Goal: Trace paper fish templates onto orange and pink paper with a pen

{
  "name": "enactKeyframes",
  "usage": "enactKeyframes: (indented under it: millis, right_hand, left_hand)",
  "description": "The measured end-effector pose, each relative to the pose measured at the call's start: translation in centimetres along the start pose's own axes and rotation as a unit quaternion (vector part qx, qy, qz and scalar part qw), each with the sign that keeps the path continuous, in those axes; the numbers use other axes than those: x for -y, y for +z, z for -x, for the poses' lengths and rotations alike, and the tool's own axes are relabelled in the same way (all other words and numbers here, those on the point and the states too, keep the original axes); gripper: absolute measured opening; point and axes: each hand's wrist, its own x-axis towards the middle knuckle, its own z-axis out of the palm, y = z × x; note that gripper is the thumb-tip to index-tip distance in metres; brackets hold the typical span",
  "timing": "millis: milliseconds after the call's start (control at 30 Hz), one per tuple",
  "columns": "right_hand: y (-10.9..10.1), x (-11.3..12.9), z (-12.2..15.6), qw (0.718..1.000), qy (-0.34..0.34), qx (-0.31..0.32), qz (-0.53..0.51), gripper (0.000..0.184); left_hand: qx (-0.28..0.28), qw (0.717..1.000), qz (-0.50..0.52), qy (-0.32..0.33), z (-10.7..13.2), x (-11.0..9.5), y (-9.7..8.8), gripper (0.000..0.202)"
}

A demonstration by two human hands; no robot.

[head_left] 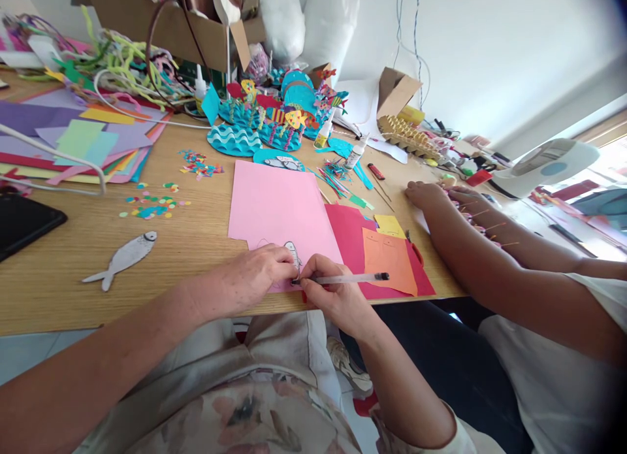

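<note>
My left hand (257, 274) presses a small grey paper fish template (292, 250) down on a pink paper sheet (277, 206) at the table's near edge, fingers pinched on it. My right hand (329, 287) grips a clear pen (350, 278) whose tip touches the pink sheet beside the template. A faint traced outline shows on the pink sheet left of the template.
A cut-out grey paper fish (125, 258) lies to the left, confetti (151, 206) beyond it. Red (350, 228), orange (389, 258) and yellow paper (389, 225) lie to the right. Another person's arms (470, 245) rest on the table at right. Teal paper sea craft (264, 124), glue bottles (355, 152) and paper stacks (73, 140) are behind.
</note>
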Motion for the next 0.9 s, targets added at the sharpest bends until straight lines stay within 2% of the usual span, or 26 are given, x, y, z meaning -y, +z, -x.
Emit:
enactKeyframes:
  millis: [133, 400, 600, 900]
  right_hand:
    - [-0.3, 0.0, 0.1, 1.0, 0.007, 0.001, -0.014, 0.008]
    - [-0.1, 0.0, 0.1, 1.0, -0.008, 0.016, -0.004, 0.007]
    - [0.0, -0.2, -0.1, 1.0, -0.01, 0.003, 0.003, 0.007]
    - [0.2, -0.5, -0.3, 1.0, 0.007, -0.007, -0.012, 0.007]
  left_hand:
    - [0.012, 1.0, 0.007, -0.002, 0.0, -0.2, -0.3, 0.023]
    - [-0.003, 1.0, 0.0, 0.009, -0.1, 0.2, 0.0, 0.026]
    - [0.002, 1.0, -0.004, 0.001, -0.1, 0.3, 0.1, 0.025]
    - [0.028, 0.998, 0.008, -0.064, -0.3, -0.8, -1.0, 0.022]
